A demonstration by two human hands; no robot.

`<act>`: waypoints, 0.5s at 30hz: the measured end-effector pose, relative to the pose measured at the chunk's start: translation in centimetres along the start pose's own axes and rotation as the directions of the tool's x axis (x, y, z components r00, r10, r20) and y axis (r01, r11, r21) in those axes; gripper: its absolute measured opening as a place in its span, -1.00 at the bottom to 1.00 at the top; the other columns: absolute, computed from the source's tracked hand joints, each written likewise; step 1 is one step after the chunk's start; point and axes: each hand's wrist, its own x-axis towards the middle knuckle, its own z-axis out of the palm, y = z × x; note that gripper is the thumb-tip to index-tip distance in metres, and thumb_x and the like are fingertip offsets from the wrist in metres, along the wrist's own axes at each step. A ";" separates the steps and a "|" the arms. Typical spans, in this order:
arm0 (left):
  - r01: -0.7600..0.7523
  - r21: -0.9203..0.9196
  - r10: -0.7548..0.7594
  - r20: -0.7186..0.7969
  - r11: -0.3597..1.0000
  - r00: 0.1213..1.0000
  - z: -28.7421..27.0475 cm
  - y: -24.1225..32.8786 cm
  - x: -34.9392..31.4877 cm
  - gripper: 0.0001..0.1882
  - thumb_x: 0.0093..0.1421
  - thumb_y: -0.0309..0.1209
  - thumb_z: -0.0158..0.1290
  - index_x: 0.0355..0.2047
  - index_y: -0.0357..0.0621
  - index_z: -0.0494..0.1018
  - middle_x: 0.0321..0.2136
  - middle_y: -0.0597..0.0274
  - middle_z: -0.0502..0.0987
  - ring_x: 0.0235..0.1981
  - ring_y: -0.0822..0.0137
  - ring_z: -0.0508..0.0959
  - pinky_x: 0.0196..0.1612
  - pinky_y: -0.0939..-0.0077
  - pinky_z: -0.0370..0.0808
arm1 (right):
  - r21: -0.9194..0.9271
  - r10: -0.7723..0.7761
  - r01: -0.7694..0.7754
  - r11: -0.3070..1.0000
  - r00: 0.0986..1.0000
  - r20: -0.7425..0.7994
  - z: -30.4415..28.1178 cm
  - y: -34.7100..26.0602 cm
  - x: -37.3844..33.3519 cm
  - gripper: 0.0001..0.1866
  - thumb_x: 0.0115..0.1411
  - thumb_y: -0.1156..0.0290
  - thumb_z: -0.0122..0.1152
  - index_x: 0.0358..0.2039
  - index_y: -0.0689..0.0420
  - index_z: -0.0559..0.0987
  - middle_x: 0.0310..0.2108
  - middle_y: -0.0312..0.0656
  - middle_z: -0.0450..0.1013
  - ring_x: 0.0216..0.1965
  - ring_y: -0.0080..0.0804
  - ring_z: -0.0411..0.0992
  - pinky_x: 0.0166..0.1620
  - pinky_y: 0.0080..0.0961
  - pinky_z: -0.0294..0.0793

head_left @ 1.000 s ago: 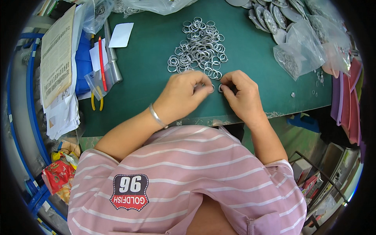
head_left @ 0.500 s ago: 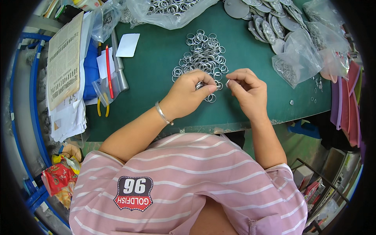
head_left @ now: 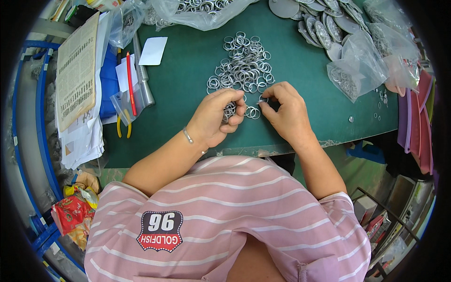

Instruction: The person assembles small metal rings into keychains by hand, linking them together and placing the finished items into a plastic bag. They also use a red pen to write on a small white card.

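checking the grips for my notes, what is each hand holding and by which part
The left hand cups a bunch of metal rings against its palm. The right hand pinches a single ring, apparently by its rim; the exact spot is hidden.

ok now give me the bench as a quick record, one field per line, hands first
left hand: the left hand is curled around a bunch of silvery rings
right hand: the right hand has a single ring at its thumb and fingertips
between hands: a few loose rings on the green tabletop
beyond hands: a ring pile
far right: silvery discs, heaped
left side: red pencil, white card
ring count: cannot tell, they overlap
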 end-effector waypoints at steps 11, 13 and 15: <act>0.085 0.074 -0.085 -0.006 0.994 0.996 -0.1 -0.9 -1.4 -0.82 0.29 -0.35 -0.04 -0.43 -0.15 0.36 -0.55 0.25 0.41 -0.69 0.55 0.29 -0.78 0.76 0.06 | 0.209 0.079 -0.088 0.974 0.996 0.050 -1.6 -0.6 -0.5 -0.90 -0.05 0.62 0.21 -0.45 0.21 0.59 -0.44 -0.14 0.46 -0.41 -0.27 0.47 -0.34 -0.41 0.45; 0.067 0.072 -0.067 -0.008 0.995 0.998 -0.4 -0.9 -1.7 -0.82 0.29 -0.35 -0.04 -0.43 -0.16 0.37 -0.55 0.25 0.41 -0.70 0.55 0.28 -0.78 0.76 0.07 | 0.262 -0.012 -0.028 0.965 0.988 0.152 -2.3 -0.8 -1.0 -0.88 -0.04 0.60 0.21 -0.41 0.22 0.59 -0.43 -0.14 0.45 -0.37 -0.21 0.47 -0.29 -0.35 0.46; 0.056 0.076 -0.054 -0.019 0.996 0.998 -0.7 -0.8 -1.9 -0.82 0.29 -0.35 -0.04 -0.43 -0.16 0.37 -0.55 0.25 0.41 -0.70 0.56 0.28 -0.78 0.76 0.07 | 0.125 -0.007 -0.023 0.992 0.971 0.240 -1.9 -1.8 -2.1 -0.88 -0.04 0.58 0.21 -0.41 0.21 0.57 -0.42 -0.14 0.44 -0.34 -0.17 0.46 -0.27 -0.31 0.47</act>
